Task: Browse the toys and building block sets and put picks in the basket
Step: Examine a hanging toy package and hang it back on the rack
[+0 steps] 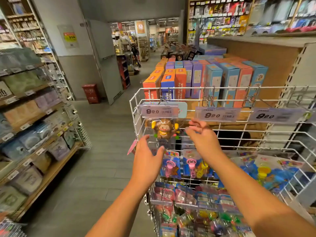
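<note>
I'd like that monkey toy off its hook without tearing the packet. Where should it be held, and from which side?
Probably hold the monkey toy by the clear packet's two side edges, coming from the front with the left hand and right hand. It hangs facing outward from a hook on the wire rack, so sliding it forward should free it.

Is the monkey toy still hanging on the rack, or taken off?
Hanging: the monkey toy sits under its price tag; neither hand holds it.

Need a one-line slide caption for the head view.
Both open hands, left and right, reach toward a bagged monkey toy hanging on a white wire rack under a 9.90 price tag.
</note>
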